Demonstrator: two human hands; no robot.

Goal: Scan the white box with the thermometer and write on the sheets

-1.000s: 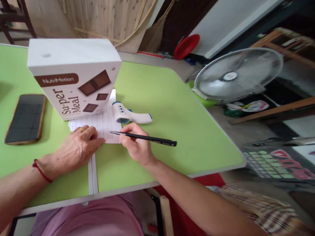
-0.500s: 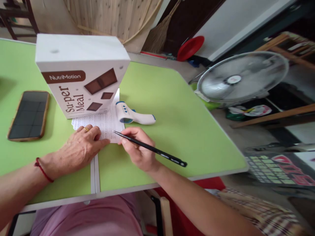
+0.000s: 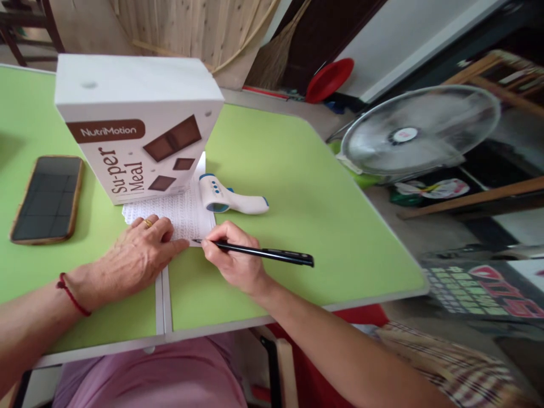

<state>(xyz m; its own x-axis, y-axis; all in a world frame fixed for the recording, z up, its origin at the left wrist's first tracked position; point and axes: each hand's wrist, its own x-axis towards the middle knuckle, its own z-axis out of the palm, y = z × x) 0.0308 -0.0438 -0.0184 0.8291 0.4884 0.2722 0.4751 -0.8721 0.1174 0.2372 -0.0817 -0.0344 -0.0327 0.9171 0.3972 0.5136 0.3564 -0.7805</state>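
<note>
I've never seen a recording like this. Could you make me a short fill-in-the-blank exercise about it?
1. The slim black pen is held in the person's ____ hand.
2. The thin cord bracelet at the wrist of the left hand is coloured ____.
3. The brown band on the tall white cardboard box reads ____.
4. In this view, the rectangular dark-screened phone in a brown-edged case lies to the ____ of the box.

Missing words: right; red; NutriMotion; left.

The white carton (image 3: 134, 150) reads "NutriMotion" on a brown band (image 3: 106, 131), with "Su-per Meal" running sideways below. Writing on the paper sheet (image 3: 187, 218) is too small to read.
</note>
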